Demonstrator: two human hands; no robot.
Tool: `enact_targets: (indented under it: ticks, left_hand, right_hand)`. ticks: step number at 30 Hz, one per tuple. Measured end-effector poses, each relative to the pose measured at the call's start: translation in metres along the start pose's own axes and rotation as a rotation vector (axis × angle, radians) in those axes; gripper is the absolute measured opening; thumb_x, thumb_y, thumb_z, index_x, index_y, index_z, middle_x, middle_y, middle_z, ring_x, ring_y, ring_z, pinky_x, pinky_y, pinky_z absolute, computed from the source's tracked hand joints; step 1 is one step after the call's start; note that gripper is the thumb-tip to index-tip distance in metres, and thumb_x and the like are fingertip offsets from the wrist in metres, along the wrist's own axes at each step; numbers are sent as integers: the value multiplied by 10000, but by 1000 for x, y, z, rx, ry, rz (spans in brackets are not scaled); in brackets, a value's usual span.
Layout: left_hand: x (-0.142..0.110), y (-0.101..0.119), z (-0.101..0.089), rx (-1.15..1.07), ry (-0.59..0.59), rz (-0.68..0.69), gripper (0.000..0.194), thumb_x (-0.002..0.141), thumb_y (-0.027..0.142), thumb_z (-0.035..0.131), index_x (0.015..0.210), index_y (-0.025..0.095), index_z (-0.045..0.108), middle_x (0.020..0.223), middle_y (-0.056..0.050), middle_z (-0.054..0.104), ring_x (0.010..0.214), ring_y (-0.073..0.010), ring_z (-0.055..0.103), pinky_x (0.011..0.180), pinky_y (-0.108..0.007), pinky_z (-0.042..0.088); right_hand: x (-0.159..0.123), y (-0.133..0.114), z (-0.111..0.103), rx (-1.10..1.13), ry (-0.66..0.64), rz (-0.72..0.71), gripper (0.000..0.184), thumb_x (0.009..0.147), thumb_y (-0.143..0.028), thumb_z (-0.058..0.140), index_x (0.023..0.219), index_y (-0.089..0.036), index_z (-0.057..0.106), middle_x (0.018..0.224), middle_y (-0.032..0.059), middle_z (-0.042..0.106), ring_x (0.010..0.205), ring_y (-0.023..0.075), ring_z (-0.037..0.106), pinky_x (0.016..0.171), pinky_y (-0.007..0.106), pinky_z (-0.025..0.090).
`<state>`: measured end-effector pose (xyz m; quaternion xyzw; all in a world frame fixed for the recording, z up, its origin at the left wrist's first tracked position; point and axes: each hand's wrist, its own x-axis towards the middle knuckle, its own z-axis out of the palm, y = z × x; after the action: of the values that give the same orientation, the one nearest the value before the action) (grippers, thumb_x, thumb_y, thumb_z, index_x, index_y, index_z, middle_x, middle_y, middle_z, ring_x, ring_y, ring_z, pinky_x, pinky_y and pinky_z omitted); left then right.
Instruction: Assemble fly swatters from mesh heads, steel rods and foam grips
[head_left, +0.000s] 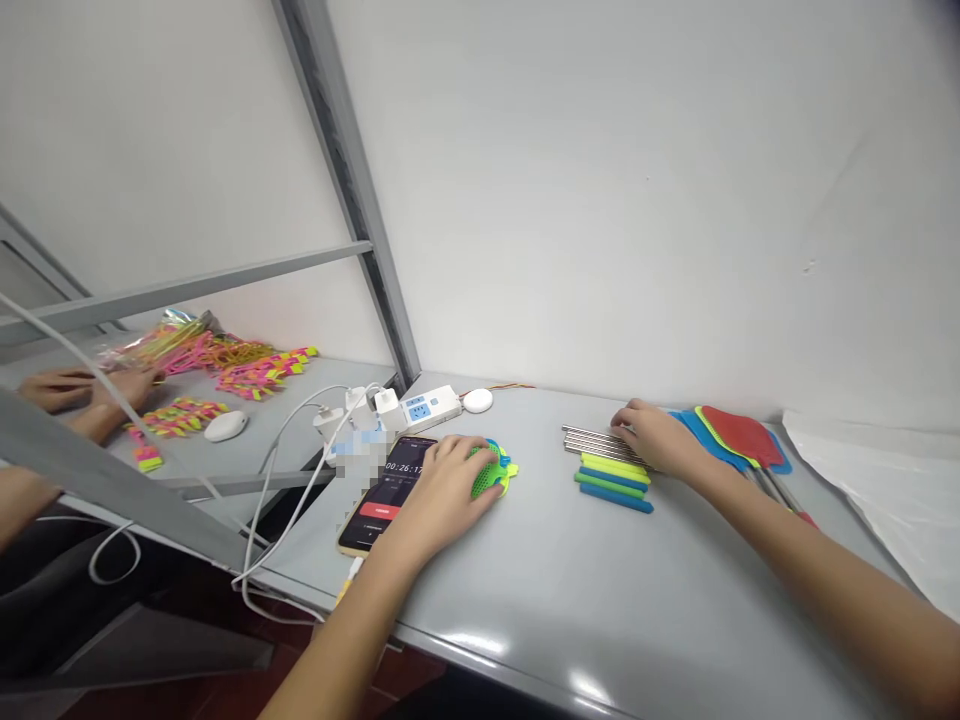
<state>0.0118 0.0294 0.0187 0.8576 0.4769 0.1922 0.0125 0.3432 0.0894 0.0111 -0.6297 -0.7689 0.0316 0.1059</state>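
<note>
Left hand [454, 485] curls over green mesh pieces [485, 477], right hand [651, 435] over metal rods [591, 440] toward three o'clock — whether either pinches, I cannot tell. Likely a part-picking step; next calls for separating one rod — clear of the coloured tubes [611, 486] at the rods' five o'clock.

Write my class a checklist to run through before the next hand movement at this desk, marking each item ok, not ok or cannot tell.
1. Left hand at the green mesh piece: ok, fingers over it.
2. Right hand at the metal rods: ok, fingertips at the bundle.
3. Firm grip on the rods: cannot tell, the hand hides part of them.
4. Coloured tubes side by side: ok, two yellow, one green, one blue.
5. Smartphone fully uncovered: not ok, left hand overlaps it in this view.
6. Smartphone timer on screen: ok, digits show, partly covered.
</note>
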Motion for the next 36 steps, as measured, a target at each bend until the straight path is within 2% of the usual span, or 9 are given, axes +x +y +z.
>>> enact_targets:
  ticks: [5,13,17,20,22,24,27,31,36]
  left_hand:
    - [10,4,2,-32,4,16,167,859,318,588,1003,257,647,1160,-43,578,1106,-259,450,933,-451,363]
    - [23,7,1,-2,-20,119,106,862,235,588,835,234,690,1197,-45,612,1141,-266,464,1009,-519,297]
    - [26,35,-27,-83,38,206,113,893,212,546,833,229,640,983,-14,678,1160,-234,493,1092,-563,153]
    - [31,70,-38,-161,32,332,110,915,238,523,844,224,606,821,4,671,1054,-200,552,1080,-525,206]
    - [37,93,-29,-193,-17,478,101,894,243,561,804,222,602,753,11,659,930,-183,580,1047,-487,269]
    - [44,111,-9,-166,-88,638,131,872,274,596,758,209,592,696,-3,649,854,-194,584,966,-451,343]
    - [50,127,29,-124,-100,803,203,892,328,561,745,190,581,753,-44,668,773,-194,580,702,-355,400]
    - [50,128,65,-117,-113,907,230,878,354,571,719,188,591,750,-46,663,753,-195,588,594,-320,364]
    - [48,118,77,-261,-43,918,229,913,295,519,752,182,636,727,-33,662,751,-169,574,720,-297,422]
  right_hand:
    - [14,8,3,87,-124,-21,269,882,-351,475,882,-234,718,944,43,660,800,179,611,670,265,436]
    - [19,7,5,147,-171,-5,241,849,-331,489,875,-229,706,963,45,679,835,201,615,697,287,449]
    - [22,4,10,175,-174,17,204,842,-274,485,833,-204,676,932,47,683,821,187,609,681,269,431]
    - [22,2,12,183,-152,57,197,862,-241,442,838,-181,628,872,59,682,758,177,601,639,263,403]
    - [20,0,10,178,-116,89,199,889,-242,400,892,-179,588,823,58,676,695,174,585,602,264,375]
    - [16,-3,3,168,-64,112,206,916,-251,356,962,-187,546,795,52,665,650,173,566,580,267,353]
    - [0,-11,-13,156,47,144,233,952,-300,299,1038,-201,492,784,49,646,634,178,559,571,270,345]
    - [-41,-28,-26,190,282,98,235,955,-403,339,996,-223,483,787,36,639,642,177,580,564,270,374]
    - [-87,-37,-12,106,389,48,197,936,-395,421,974,-230,523,888,44,658,745,184,614,622,282,408]
